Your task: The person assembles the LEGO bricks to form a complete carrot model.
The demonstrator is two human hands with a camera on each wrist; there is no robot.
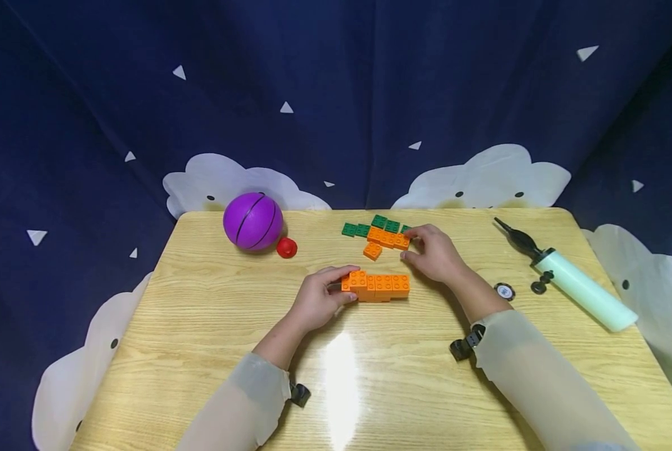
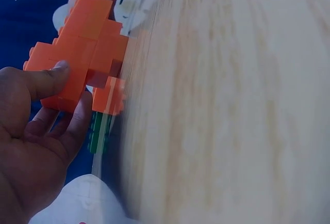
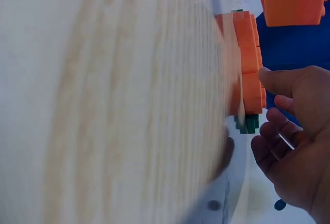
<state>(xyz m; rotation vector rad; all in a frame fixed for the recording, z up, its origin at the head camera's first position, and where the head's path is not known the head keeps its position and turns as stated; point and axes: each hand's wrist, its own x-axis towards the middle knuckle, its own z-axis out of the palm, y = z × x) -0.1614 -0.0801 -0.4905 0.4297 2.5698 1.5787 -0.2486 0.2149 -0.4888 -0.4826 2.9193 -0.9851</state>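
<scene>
My left hand (image 1: 320, 298) grips the left end of a built block of orange toy bricks (image 1: 389, 285), thumb on the near side and fingers on the far side. The left wrist view shows this stepped orange block (image 2: 77, 48) held between thumb and fingers. My right hand (image 1: 434, 254) is at the right end of a row of loose orange bricks (image 1: 388, 238), its thumb and fingers parted. In the right wrist view the thumb of this hand (image 3: 304, 146) overlaps the nearest orange brick (image 3: 251, 92); whether it touches, I cannot tell. One orange brick (image 1: 372, 251) lies in front of the row.
Several green bricks (image 1: 379, 221) lie behind the orange row. At the back left are a purple ball (image 1: 253, 221) and a small red object (image 1: 287, 247). A pale green hand pump (image 1: 586, 291), a round chip (image 1: 505, 291) and a small black piece (image 1: 538, 287) lie on the right.
</scene>
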